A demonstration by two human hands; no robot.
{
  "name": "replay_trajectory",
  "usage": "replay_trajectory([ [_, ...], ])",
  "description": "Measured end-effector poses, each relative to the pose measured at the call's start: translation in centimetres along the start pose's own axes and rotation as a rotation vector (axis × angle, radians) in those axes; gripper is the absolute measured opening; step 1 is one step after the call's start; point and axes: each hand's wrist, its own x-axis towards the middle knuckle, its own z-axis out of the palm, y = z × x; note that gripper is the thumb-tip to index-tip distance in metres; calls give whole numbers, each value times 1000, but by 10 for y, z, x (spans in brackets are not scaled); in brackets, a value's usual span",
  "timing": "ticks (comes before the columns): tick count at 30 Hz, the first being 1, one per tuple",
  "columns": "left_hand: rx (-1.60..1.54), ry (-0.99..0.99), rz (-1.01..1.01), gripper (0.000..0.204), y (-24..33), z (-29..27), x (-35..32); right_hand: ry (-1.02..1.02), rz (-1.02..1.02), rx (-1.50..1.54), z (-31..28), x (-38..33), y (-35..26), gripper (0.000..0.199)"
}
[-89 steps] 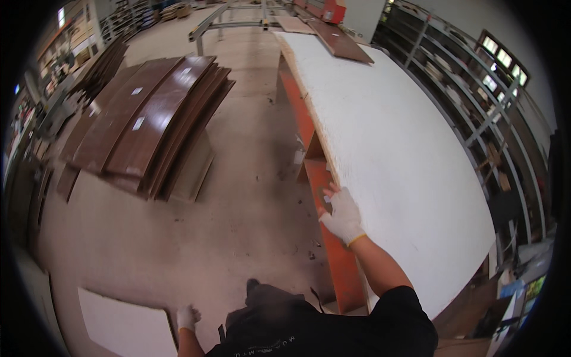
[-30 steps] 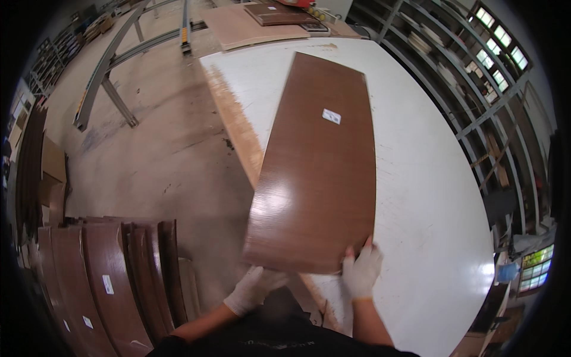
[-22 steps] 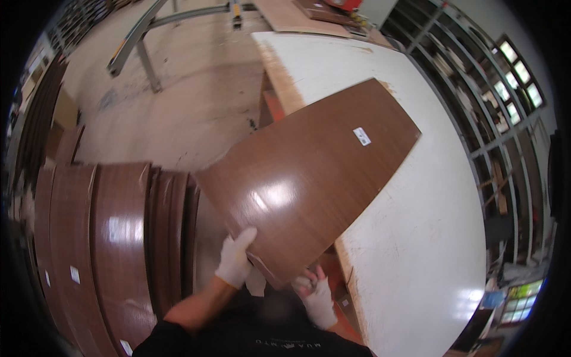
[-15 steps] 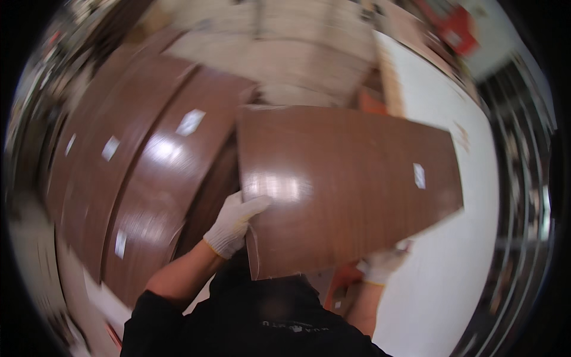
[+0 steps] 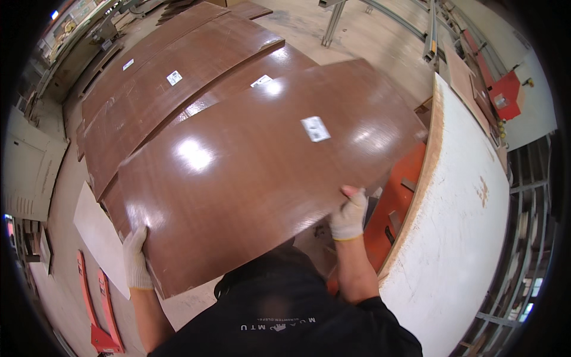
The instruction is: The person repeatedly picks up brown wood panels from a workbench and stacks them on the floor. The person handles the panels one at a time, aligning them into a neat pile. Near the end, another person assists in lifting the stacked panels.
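Brown board at centre, clamped in 2 gloved hands: the left hand grips its end at 8 o'clock, the right hand its near edge at 4 o'clock. Step, as judged: 2-handed carrying between board stack, 11 o'clock, and white tabletop, 4 o'clock. Next move calls for even support; board-stack contact cannot be told.
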Motion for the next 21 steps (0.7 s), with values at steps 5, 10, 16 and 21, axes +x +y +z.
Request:
replay_trajectory([
  [5,165,274,12,51,-47,-73,-5,-227,178,-60,57,10,73,21],
  [10,744,432,-92,61,-36,-100,10,-442,253,-52,85,13,93,24],
  [16,1270,708,217,74,1,-121,28,-465,514,-781,81,6,86,33],
  [21,784,334,-99,76,-54,-114,45,-619,595,248,82,21,76,38],
])
